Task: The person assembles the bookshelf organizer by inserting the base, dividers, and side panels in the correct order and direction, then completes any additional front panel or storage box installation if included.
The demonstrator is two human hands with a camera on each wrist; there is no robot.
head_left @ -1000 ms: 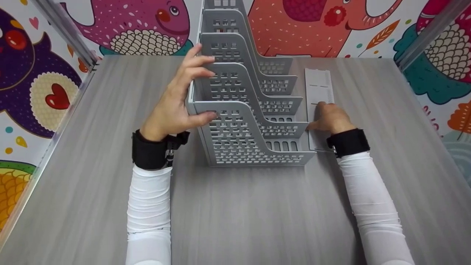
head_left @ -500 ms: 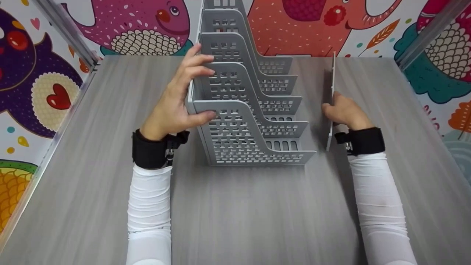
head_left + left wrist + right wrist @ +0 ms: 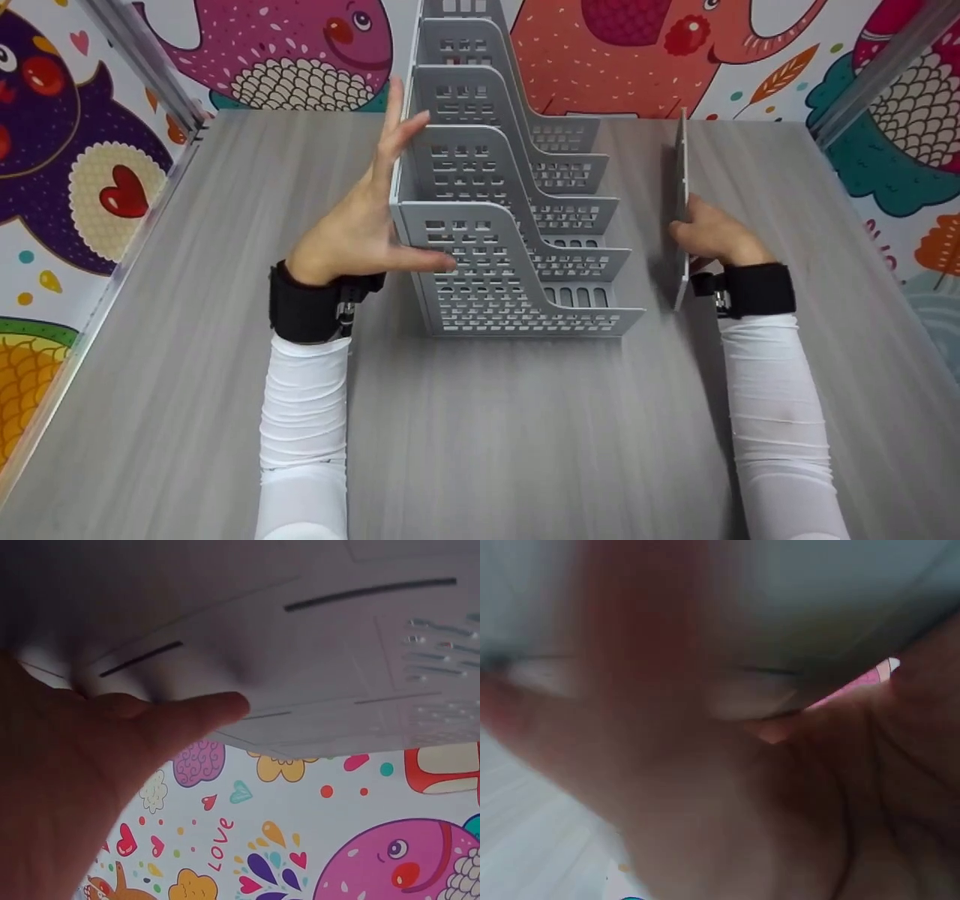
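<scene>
A grey plastic file organizer (image 3: 480, 270) with perforated dividers stands upright on the table. My left hand (image 3: 349, 221) is at its left side, fingers spread and mostly straight. The thumb lies across the front divider. In the left wrist view the thumb (image 3: 199, 714) shows beneath the organizer's pale slotted back (image 3: 322, 652). To the right, my right hand (image 3: 720, 232) holds a thin grey panel (image 3: 682, 187) on edge, thumb on its left face and fingers mostly hidden behind. The right wrist view is blurred, with the hand (image 3: 697, 795) close against the panel (image 3: 840, 600).
The grey wood-look table (image 3: 487, 435) extends in front and to both sides. Walls with colourful cartoon animals (image 3: 600, 60) rise behind it, and metal posts (image 3: 150, 60) stand at the corners.
My right hand has tipped the panel from lying flat up onto its edge and moved it right. My left fingers have straightened and spread, loosening from the organizer.
</scene>
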